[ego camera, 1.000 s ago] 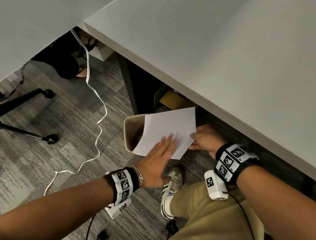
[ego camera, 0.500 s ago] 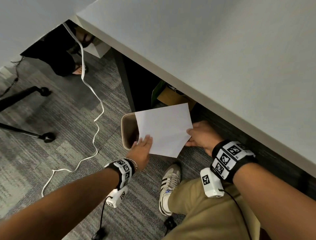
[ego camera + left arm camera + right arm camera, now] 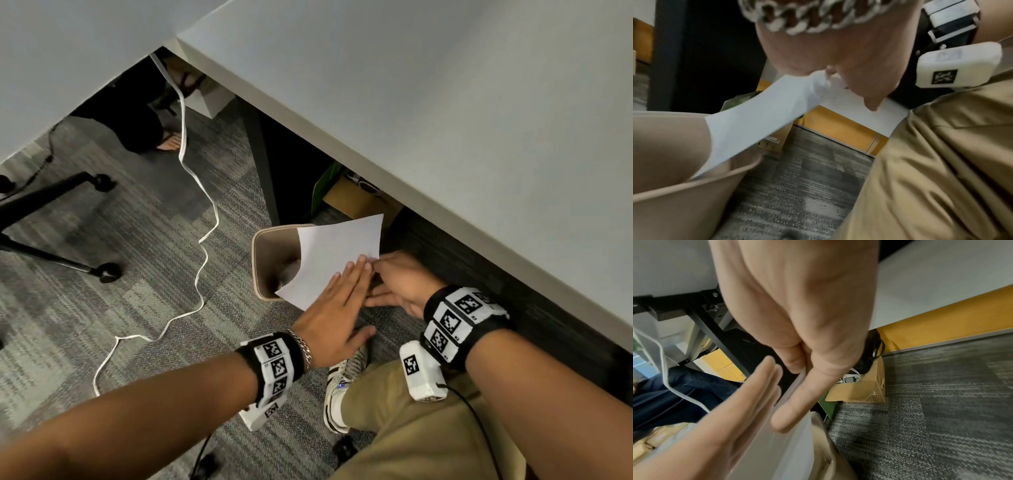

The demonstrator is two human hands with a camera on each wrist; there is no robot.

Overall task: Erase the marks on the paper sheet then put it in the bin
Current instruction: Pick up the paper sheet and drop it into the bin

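— Since a moment ago our left hand (image 3: 337,306) has slid from the paper's (image 3: 337,255) near corner onto its face, fingers flat.
— Our right hand (image 3: 399,281) pinches its edge; it tilts over the bin (image 3: 262,260).

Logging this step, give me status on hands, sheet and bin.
Left hand flat on sheet. Right hand pinches its edge. Sheet over bin, not in yet. Nothing blocking.
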